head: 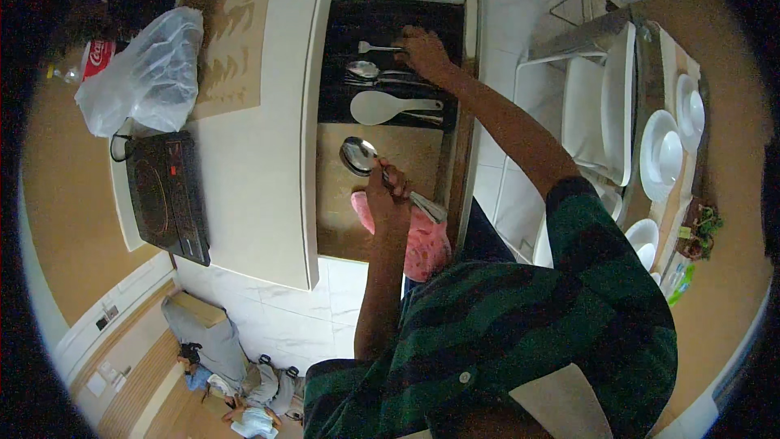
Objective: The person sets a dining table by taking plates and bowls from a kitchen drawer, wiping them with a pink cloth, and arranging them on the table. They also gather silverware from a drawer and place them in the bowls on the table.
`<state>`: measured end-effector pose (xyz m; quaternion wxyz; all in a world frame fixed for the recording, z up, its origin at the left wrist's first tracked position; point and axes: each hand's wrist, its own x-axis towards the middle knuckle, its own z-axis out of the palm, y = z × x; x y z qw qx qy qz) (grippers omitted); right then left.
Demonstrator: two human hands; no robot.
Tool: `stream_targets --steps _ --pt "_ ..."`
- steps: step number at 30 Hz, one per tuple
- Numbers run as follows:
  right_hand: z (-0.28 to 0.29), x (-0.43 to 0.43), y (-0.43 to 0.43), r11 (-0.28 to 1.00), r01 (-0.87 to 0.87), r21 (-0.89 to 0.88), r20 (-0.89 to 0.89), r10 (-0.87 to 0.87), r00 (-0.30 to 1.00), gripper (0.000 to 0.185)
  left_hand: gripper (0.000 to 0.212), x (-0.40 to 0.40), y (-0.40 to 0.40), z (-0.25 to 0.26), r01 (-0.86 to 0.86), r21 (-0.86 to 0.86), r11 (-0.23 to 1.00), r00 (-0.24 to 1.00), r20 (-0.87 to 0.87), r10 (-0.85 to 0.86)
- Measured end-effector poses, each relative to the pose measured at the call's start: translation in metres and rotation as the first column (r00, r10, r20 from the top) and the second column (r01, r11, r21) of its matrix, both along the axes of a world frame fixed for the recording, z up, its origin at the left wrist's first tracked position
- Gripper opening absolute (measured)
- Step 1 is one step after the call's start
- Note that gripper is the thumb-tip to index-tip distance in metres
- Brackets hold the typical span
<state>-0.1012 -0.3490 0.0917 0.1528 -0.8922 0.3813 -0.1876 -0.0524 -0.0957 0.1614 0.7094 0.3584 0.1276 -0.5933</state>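
My left hand (390, 195) grips large metal spoons (358, 154), their bowls stacked and their handles sticking out behind the fist. Below that hand lies a pink patterned cloth piece (426, 247), perhaps an oven mitt, partly covered by my wrist. My right hand (423, 52) is at the far end of an open drawer (378, 189), its fingers around the handle of a metal fork (375, 47). Beside the fork lie small metal spoons (364, 69). A white rice paddle (373, 108) rests near them, with more cutlery handles partly beneath it.
Left of the drawer, a white countertop (256, 189) carries a black induction cooktop (164, 195), a plastic bag (149, 76) and a Coca-Cola bottle (97, 58). White chairs (585, 110) and a table with plates (655, 158) stand to the right. Seated people (244, 402) appear at lower left.
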Motion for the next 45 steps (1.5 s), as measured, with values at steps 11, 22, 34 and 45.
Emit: stream_targets --steps 11,22,34,45 --pt "0.040 -0.005 -0.009 0.582 -0.155 0.799 0.297 -0.158 0.942 0.017 0.016 0.010 0.018 -0.016 -0.059 0.069 0.996 0.997 -0.035 0.062" --pt "0.083 -0.031 0.047 0.200 -0.377 0.904 0.424 -0.319 0.848 0.030 0.024 0.017 -0.017 0.007 0.040 -0.150 0.988 0.997 -0.066 -0.051" --pt "0.104 -0.057 0.125 0.438 -0.009 0.899 0.180 -0.350 0.919 0.030 0.037 0.026 -0.046 0.007 0.138 -0.234 0.962 0.990 0.069 -0.126" --pt "0.109 -0.058 0.152 0.500 0.100 0.860 0.045 -0.271 0.961 0.028 0.027 0.029 -0.026 -0.032 0.327 -0.193 0.925 0.943 0.000 -0.334"
